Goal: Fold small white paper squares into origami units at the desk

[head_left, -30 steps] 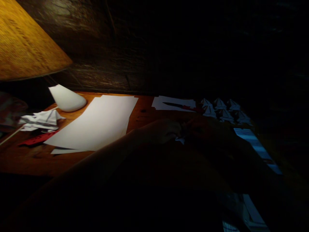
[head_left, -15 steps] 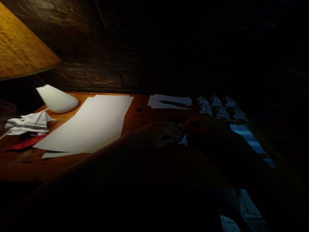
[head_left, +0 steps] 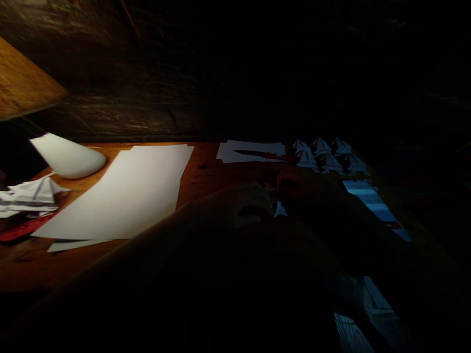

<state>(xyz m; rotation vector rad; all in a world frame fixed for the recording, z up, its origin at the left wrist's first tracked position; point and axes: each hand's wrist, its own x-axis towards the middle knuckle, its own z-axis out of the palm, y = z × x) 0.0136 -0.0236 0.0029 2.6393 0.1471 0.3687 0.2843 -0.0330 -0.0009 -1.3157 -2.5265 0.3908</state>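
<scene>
White paper, a small folded piece (head_left: pixel 280 210), peeks out between our hands near the middle of the tabletop (head_left: pixel 206 171). Our left hand (head_left: pixel 243 206) curls closed on it; our right hand (head_left: pixel 305 189) meets it from the other side, too dark for us to judge its grip. Blank sheets (head_left: pixel 121 196) lie left, folded figures (head_left: pixel 324 154) beyond.

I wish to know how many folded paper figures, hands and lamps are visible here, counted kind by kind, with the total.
folded paper figures: 6
Hands, left hand and right hand: 2
lamp: 1
Total: 9
</scene>
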